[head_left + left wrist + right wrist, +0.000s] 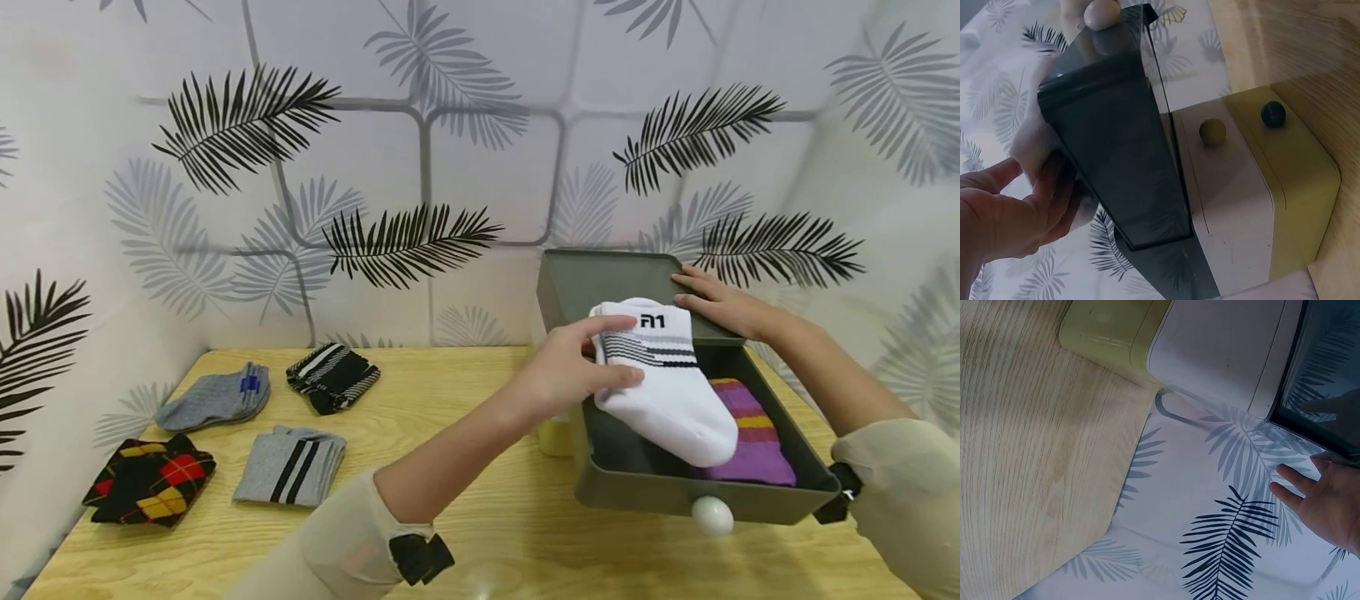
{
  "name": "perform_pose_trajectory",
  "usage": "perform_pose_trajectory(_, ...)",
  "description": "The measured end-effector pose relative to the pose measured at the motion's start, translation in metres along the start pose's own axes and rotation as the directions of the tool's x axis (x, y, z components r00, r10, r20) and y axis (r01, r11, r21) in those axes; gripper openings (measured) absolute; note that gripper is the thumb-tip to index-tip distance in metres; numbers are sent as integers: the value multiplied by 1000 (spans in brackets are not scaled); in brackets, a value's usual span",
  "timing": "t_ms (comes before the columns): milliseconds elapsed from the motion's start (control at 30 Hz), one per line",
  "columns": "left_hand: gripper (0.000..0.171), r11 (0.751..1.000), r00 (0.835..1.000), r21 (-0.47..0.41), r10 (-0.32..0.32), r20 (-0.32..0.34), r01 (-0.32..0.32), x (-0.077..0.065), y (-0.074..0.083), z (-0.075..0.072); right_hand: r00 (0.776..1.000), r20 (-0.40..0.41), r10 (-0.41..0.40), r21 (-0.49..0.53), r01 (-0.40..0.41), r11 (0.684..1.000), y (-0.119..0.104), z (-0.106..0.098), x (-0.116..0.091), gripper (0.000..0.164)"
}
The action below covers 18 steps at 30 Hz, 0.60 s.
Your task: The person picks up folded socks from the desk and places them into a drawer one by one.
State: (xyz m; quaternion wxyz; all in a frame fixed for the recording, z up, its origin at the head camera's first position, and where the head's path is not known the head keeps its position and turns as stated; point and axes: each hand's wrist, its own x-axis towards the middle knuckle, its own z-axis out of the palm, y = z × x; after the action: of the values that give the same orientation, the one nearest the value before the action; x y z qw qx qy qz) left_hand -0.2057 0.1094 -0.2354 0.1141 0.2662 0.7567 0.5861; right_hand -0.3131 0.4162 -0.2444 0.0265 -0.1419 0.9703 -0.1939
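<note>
Far left on the pale wood table, grey socks with blue at the cuff; just right of those, folded black-and-white socks. Nearer, at left, black diamond socks in red and yellow; beside them to the right, folded striped socks, grey with two black bands. Beyond the far edge and along the left, a whitish wall printed with black and grey fronds.

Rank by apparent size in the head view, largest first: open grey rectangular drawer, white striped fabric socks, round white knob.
1. Grey rectangular drawer
2. White striped socks
3. Round white knob
</note>
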Motion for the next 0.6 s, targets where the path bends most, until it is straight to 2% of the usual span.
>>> perform_pose_trajectory(33,51,997,1000,76,9,2,-9,1,0,3,1000,1,-3,4,3,1000,0,0,0,62)
perform_pose_trajectory(100,51,974,1000,224,23,10,-25,2,0,8,1000,3,-6,8,6,1000,-1,1,0,62)
perform_pose_trajectory(167,52,932,999,360,40,22,-45,2,0,11,1000,0,-7,9,7,1000,-1,2,0,62)
perform_pose_trajectory(200,52,915,999,401,40,28,-48,3,1,12,1000,-2,-7,9,7,1000,0,2,0,62)
perform_pose_trajectory(533,54,801,993,589,67,93,-109,4,-1,22,1000,-10,-1,4,1,1000,1,0,0,63)
perform_pose_trajectory(600,53,763,991,635,58,118,-120,4,-2,23,1000,-8,-2,8,2,1000,1,0,0,63)
